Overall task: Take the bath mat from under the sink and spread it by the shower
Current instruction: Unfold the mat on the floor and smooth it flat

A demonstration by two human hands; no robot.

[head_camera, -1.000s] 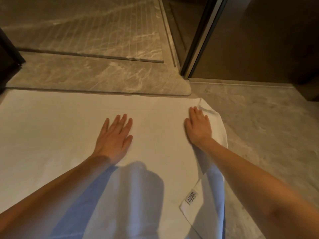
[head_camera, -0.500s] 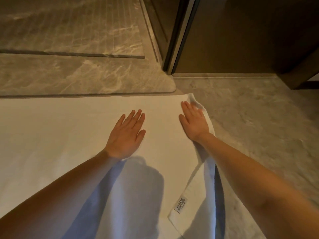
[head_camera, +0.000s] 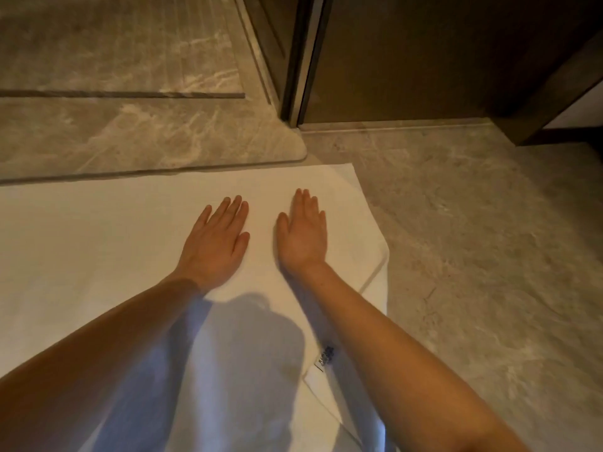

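The white bath mat (head_camera: 98, 243) lies flat on the stone floor, its far edge along the raised marble step (head_camera: 146, 135) of the shower. My left hand (head_camera: 217, 243) rests palm down on the mat, fingers together and flat. Just to its right, my right hand (head_camera: 303, 233) presses flat on the mat near the right edge. Neither hand grips anything. The mat's right edge is folded over, and a small label (head_camera: 326, 355) shows at the near right corner beside my right forearm.
A dark metal door frame (head_camera: 303, 60) rises at the step's right end, with a brown wall panel (head_camera: 424, 60) beyond. Grey marble floor (head_camera: 473, 256) spreads to the right of the mat. The shower floor (head_camera: 114, 37) lies beyond the step.
My hands have come closer together on the mat, the right hand sliding left from the edge. The view has shifted right, so the mat's far right corner lies flatter.
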